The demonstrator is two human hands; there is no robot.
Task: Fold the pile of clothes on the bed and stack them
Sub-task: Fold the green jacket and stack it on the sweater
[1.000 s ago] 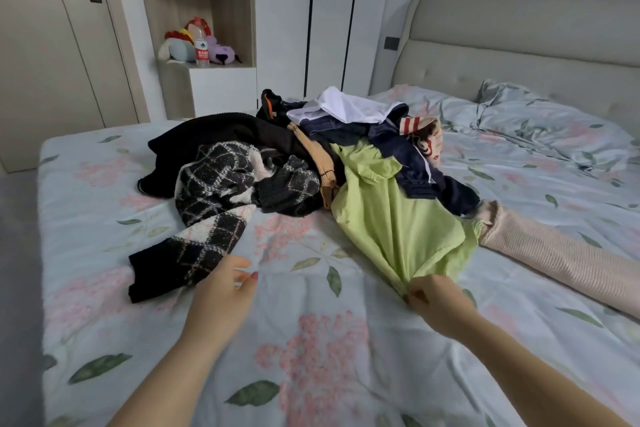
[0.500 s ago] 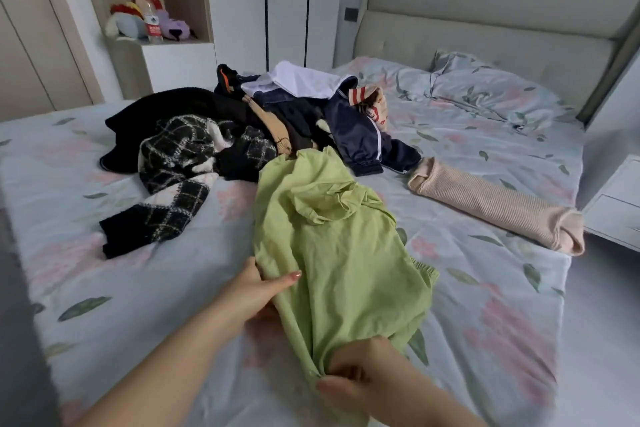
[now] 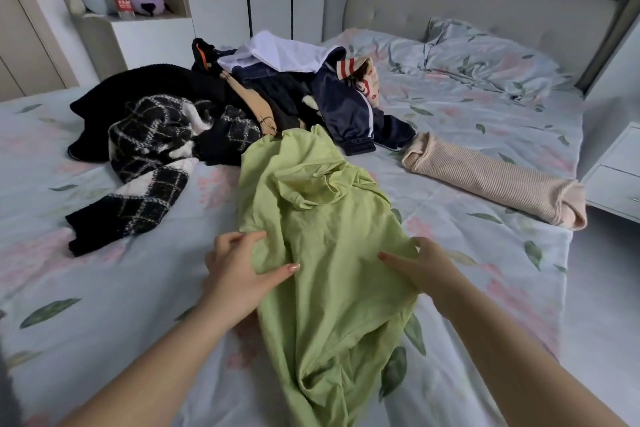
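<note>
Gripping the green top [image 3: 322, 229] at both edges, we are holding it crumpled on the near middle of the bed [image 3: 104, 305]. Our left hand [image 3: 239, 274] is pinching its left edge, thumb on top and fingers curled round; our right hand [image 3: 426, 270] is pinching the right edge likewise. The pile of clothes [image 3: 221, 107] is lying just beyond, a beige ribbed garment [image 3: 495, 180] to the right.

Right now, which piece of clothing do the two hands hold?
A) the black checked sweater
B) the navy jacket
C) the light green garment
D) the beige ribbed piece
C: the left hand and the right hand each grip one side of the light green garment, with the thumbs lying on top of the cloth.
</note>
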